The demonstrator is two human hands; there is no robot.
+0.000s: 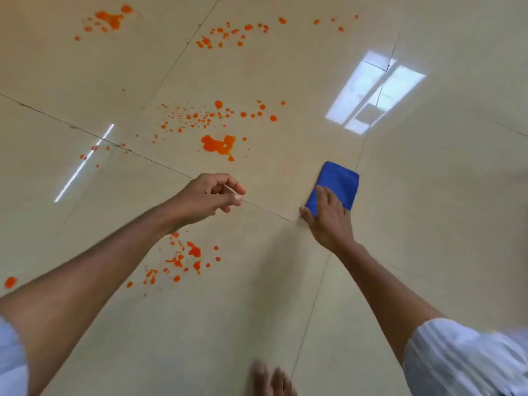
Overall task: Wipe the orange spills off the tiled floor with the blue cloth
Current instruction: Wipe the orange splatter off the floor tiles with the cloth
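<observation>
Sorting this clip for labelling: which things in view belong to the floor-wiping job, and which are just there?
Part of the job:
- blue cloth, folded, on the floor
- right hand, resting on the cloth
- orange spills, several patches, none under the cloth
- tiled floor

Just there:
- left hand, loosely curled above the floor
- light reflection
- bare foot

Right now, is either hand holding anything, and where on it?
Right hand presses flat on the near end of the folded blue cloth. Left hand hangs loosely curled above the floor; no grip on anything.
</observation>
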